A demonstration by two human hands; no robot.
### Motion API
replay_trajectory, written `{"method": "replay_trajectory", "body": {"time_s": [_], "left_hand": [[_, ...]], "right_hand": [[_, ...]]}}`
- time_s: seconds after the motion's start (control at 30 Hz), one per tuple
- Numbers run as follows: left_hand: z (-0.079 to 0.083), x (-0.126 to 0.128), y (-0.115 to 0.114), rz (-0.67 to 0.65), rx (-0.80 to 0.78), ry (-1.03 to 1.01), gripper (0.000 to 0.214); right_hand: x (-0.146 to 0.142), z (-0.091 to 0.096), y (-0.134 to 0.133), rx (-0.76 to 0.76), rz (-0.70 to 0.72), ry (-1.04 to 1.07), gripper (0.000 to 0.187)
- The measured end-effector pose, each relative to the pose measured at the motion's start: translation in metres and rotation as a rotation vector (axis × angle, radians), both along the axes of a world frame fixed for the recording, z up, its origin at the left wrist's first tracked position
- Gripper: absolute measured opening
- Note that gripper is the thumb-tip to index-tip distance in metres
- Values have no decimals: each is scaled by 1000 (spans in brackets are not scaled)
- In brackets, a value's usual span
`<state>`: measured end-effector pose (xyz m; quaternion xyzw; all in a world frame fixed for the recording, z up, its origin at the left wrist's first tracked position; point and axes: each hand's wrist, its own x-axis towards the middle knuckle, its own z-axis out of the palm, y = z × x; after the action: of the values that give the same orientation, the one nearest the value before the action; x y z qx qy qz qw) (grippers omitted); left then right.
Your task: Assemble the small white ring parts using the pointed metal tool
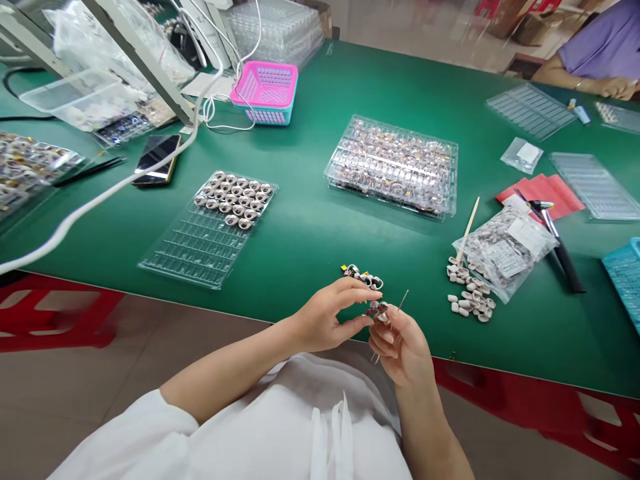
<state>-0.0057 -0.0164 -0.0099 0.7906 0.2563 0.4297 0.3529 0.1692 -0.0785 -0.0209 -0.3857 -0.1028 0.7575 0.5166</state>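
My left hand (333,313) and my right hand (407,343) meet close to the table's front edge. Between their fingertips is a small electronic part (381,312), whitish with a dark red strip. My left thumb and fingers close on it from the left; my right thumb and fingers grip its right side. A thin metal tool (403,299) also sticks out of my right hand, with two thin ends below the fingers. Most of the tool is hidden. Just beyond my left fingers lies a small group of similar parts (369,278) with white loops and yellow bits.
Left stands a clear tray (187,243) partly filled with beige shells (237,193). Filled stacked trays (395,167) lie ahead. Right are loose beige pieces (473,297), a bag (510,243) and a black-handled tool (565,260). A white cable (95,207) crosses the left. Another person (600,60) sits far right.
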Motion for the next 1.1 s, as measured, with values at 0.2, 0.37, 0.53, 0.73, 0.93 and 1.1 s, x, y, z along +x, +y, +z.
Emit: {"method": "replay_trajectory", "body": {"time_s": [0.2, 0.37, 0.53, 0.73, 0.93, 1.1], "left_hand": [[-1, 3, 4, -25, 21, -46, 20], [1, -1, 4, 0, 14, -62, 19], [12, -6, 2, -44, -257, -17, 17], [17, -5, 1, -129, -492, 3, 25], [16, -5, -1, -85, -521, 19, 26], [17, -3, -1, -57, -431, -16, 19]], "right_hand": [[-10, 1, 0, -24, 26, 17, 32], [-2, -3, -6, 37, 8, -283, 42], [12, 5, -15, 389, -144, -856, 31], [10, 15, -12, 791, -77, -1189, 31], [11, 12, -12, 770, -76, -1245, 29], [11, 10, -14, 756, -63, -1204, 26]]}}
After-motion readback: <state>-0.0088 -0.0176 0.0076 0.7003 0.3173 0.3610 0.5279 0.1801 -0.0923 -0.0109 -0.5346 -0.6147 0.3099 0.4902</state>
